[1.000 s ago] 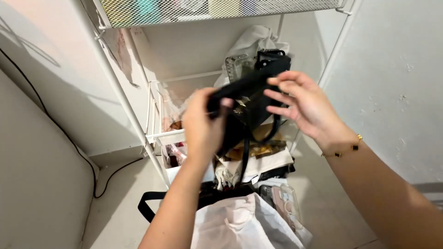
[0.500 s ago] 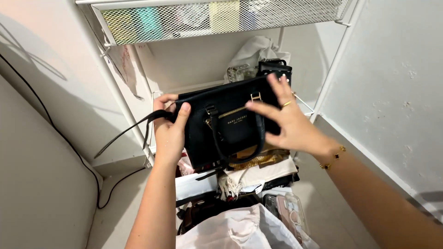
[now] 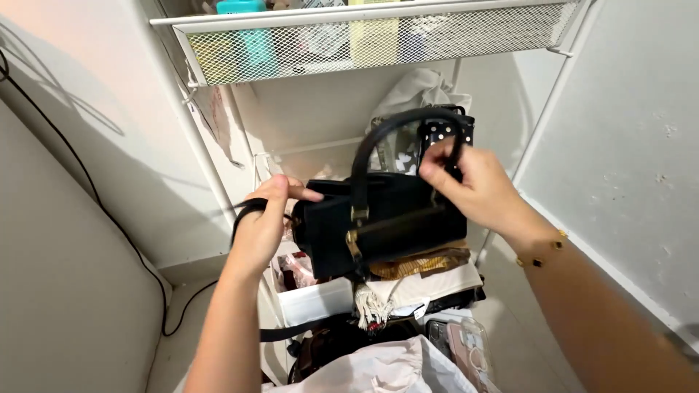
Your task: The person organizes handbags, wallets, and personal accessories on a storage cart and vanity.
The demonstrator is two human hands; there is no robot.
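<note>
Two hands on it: black handbag [image 3: 382,225] is gripped at its end by left hand [image 3: 263,222], handle pinched by right hand [image 3: 473,185]; careful lowering onto the pile is probably needed.

Before you: white metal shelving rack [image 3: 211,167], upright posts, set between pale walls. Upper mesh basket [image 3: 378,40] holds a teal container [image 3: 240,7] and blurred packets. Lower tier carries a heap: white box [image 3: 317,300], cream fabric with fringe [image 3: 419,287], polka-dot pouch [image 3: 445,131], pale cloth bag [image 3: 419,91].
</note>
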